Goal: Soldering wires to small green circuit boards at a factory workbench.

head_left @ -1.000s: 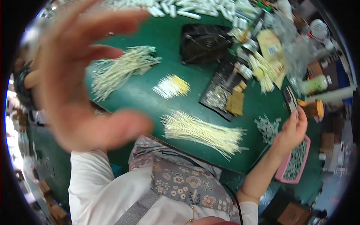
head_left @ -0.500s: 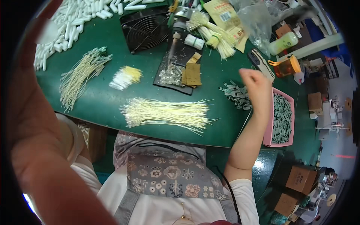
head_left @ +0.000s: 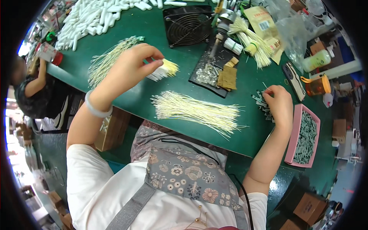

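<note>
Two hands at work over green worktop (head_left: 126, 111).

Item, left hand (head_left: 132, 67): fingers pinched narrow on small bundle of short pale wires (head_left: 163, 69), white at near end, yellow at far tips; bundle lying on worktop at far left centre, just right of fingertips. Best handled by pinching few strands at the white end, lifting straight so the rest stay aligned. White bangle (head_left: 97, 109) on wrist.

Item, right hand (head_left: 280, 103): curled, holding one thin wire between thumb and forefinger, tip poking up; resting over heap of small grey-green parts (head_left: 262, 103) at right edge of worktop. Steady wrist on worktop advised for fine fitting.

Item, long sheaf of cream wires (head_left: 195, 111): thin, flexible, laid roughly parallel, near centre, between both hands; ends fraying outward, prone to tangling.

Item, second wire sheaf (head_left: 105, 61): looser, greenish tips, far left.

Item, pink tray (head_left: 296, 128): rigid, rectangular, filled with grey-green parts, right of worktop edge.

Item, black mat (head_left: 214, 71): flat, carrying shiny metal scraps and tan sponge; soldering iron stand behind.

Item, black fan (head_left: 188, 25): square, wire grille, far centre.

Item, white tubes (head_left: 96, 15): smooth plastic, heaped far left.

Item, orange cup (head_left: 316, 85): translucent, far right.
</note>
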`<state>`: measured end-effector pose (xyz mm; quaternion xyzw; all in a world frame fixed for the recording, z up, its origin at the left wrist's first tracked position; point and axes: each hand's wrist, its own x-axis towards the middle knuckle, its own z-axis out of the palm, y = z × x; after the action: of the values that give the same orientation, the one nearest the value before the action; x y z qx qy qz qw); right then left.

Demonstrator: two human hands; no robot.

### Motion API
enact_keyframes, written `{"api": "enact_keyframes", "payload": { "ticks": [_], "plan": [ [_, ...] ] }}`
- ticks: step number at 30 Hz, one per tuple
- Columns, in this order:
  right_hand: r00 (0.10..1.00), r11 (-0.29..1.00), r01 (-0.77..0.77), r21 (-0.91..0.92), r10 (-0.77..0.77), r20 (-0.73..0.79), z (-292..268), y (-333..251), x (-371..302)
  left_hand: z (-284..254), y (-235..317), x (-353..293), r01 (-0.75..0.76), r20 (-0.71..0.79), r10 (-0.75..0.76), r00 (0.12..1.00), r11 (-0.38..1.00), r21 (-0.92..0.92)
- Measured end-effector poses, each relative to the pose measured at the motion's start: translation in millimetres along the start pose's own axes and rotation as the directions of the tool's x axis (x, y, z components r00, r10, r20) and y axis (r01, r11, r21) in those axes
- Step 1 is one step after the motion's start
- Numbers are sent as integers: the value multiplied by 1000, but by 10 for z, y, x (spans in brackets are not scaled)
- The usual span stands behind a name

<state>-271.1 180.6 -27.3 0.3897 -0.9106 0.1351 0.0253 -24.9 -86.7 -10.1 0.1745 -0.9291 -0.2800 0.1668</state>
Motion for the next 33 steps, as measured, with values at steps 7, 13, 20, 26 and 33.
{"api": "enact_keyframes", "payload": {
  "ticks": [7, 13, 20, 26, 33],
  "plan": [
    [993, 908, -67, 415, 101, -61, -3, -152, 31, 278, -285, 206, -55, 19, 54, 998, 995, 85],
    [996, 865, -10, 501, 55, -75, 35, -256, 49, 413, -397, 366, -130, 68, 120, 990, 978, 164],
    [986, 765, -147, 627, 162, 33, 23, -253, 51, 337, -365, 442, -184, 224, 138, 965, 963, 197],
    [987, 706, -48, 707, 143, -76, 91, -237, 57, 323, -359, 470, -246, 352, 146, 925, 933, 262],
    [984, 677, -55, 734, 162, -76, 129, -144, 78, 324, -422, 458, -309, 306, 232, 923, 923, 231]
  ]
}}
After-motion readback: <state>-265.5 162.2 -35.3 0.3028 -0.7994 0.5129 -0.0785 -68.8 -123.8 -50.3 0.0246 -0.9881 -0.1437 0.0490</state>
